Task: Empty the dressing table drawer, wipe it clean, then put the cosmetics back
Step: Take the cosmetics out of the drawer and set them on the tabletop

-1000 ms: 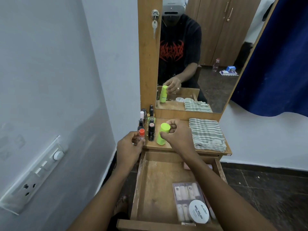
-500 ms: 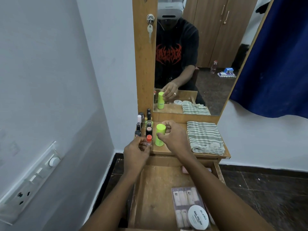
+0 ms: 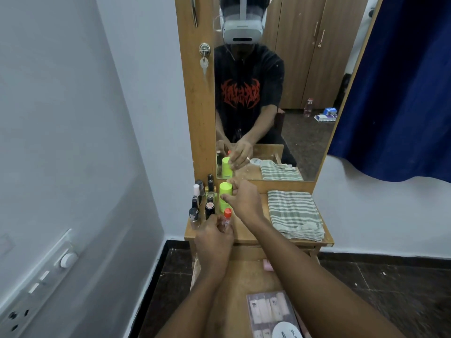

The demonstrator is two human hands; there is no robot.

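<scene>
My right hand (image 3: 244,201) grips a lime-green tube (image 3: 225,196) standing upright on the dressing table top (image 3: 246,234), near the mirror. Just in front of it, my left hand (image 3: 214,236) holds a small bottle with an orange-red cap (image 3: 227,215) on the table top. Several nail polish bottles and lipsticks (image 3: 202,203) stand in a cluster at the table's left edge. The wooden drawer (image 3: 240,284) is pulled open below my arms. It holds a clear pack of false nails (image 3: 268,311), a round white jar lid (image 3: 286,331) and a pink item (image 3: 267,265) at the back right.
A folded green-striped cloth (image 3: 292,213) lies on the right half of the table top. The mirror (image 3: 268,93) rises behind, with a key (image 3: 204,62) in its wooden frame. A white wall with a switchboard (image 3: 41,286) is close on the left, a blue curtain (image 3: 402,89) on the right.
The view has tilted upward. My left hand has carried the orange-capped bottle rightward, from the table's left edge to just in front of the green tube. My right hand stays on the tube.
</scene>
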